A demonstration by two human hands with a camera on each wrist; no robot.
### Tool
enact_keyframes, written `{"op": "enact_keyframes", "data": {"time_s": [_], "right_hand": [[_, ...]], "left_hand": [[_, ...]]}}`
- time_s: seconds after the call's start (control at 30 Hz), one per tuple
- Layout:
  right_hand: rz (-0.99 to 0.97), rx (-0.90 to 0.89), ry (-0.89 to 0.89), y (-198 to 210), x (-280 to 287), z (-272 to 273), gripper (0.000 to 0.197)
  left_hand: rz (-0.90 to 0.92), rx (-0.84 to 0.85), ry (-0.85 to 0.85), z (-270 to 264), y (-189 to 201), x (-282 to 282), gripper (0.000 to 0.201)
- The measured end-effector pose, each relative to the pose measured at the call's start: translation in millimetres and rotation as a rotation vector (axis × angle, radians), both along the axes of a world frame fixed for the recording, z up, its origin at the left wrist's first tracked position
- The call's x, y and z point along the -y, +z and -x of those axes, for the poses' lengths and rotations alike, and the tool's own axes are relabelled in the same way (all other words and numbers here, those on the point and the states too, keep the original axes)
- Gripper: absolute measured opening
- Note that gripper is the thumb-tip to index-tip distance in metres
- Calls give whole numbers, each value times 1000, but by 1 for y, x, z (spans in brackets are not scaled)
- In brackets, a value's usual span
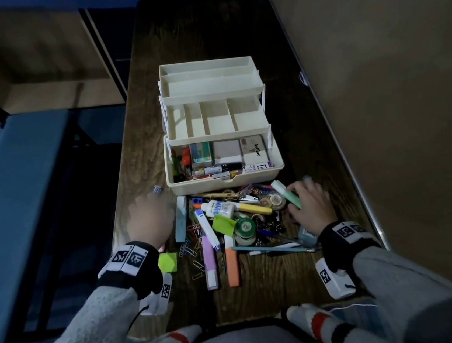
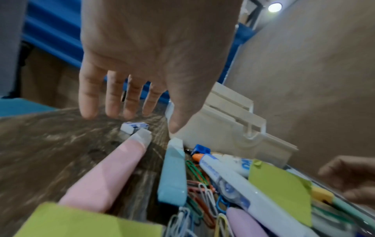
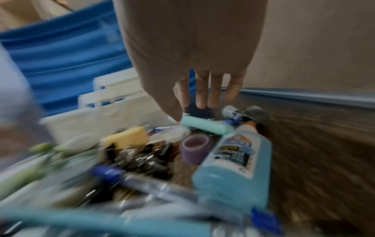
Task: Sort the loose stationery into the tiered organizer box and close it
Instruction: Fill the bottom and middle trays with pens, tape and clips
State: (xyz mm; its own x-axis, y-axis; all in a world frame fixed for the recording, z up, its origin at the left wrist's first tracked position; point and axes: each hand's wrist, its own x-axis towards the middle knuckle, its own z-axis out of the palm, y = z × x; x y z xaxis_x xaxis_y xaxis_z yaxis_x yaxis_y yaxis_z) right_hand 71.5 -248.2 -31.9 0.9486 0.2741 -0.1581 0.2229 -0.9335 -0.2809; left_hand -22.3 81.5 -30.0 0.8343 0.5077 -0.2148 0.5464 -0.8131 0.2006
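The cream tiered organizer box [image 1: 224, 182] stands open mid-table, its upper trays bare and its bottom bin holding boxes and markers. A heap of loose stationery [image 1: 236, 221] lies before it. My left hand [image 1: 150, 208] hovers open at the heap's left, fingers straight above a small white-and-blue eraser [image 2: 134, 126]. The blue highlighter [image 2: 174, 173] and pink highlighter [image 2: 105, 173] lie beneath the wrist. My right hand [image 3: 188, 112] is over the heap's right end, fingers straight, thumb tip touching a mint highlighter [image 3: 205, 126].
A blue glue bottle [image 3: 233, 163] and a purple tape roll [image 3: 195, 147] lie under the right wrist. Green sticky notes [image 1: 168, 262], paper clips and pens spread toward me. A wall panel [image 1: 379, 97] runs along the table's right edge. Bare wood [image 1: 198, 33] lies beyond the box.
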Motion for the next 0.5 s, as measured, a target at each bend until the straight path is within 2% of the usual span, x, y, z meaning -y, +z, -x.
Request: {"op": "enact_keyframes", "data": {"time_s": [0.1,0.17,0.27,0.37,0.43,0.5], "right_hand": [[-45,-64,179,3,-10,21,26],[11,-194,286,2,-14,31,31],[143,-248,364,-3,-17,32,44],[201,-227,413,-5,-19,26,50],[215,-222,437,-7,-19,23,53],[213,-200,448,-10,-19,22,58]], "left_hand": [[-85,146,-233,-5,14,17,35],[0,237,-442,-11,20,36,29],[144,294,-730,-22,24,70,18],[78,171,-935,-33,16,99,30],[25,91,-1027,-39,11,113,41],[3,42,-1091,-43,7,125,42]]}}
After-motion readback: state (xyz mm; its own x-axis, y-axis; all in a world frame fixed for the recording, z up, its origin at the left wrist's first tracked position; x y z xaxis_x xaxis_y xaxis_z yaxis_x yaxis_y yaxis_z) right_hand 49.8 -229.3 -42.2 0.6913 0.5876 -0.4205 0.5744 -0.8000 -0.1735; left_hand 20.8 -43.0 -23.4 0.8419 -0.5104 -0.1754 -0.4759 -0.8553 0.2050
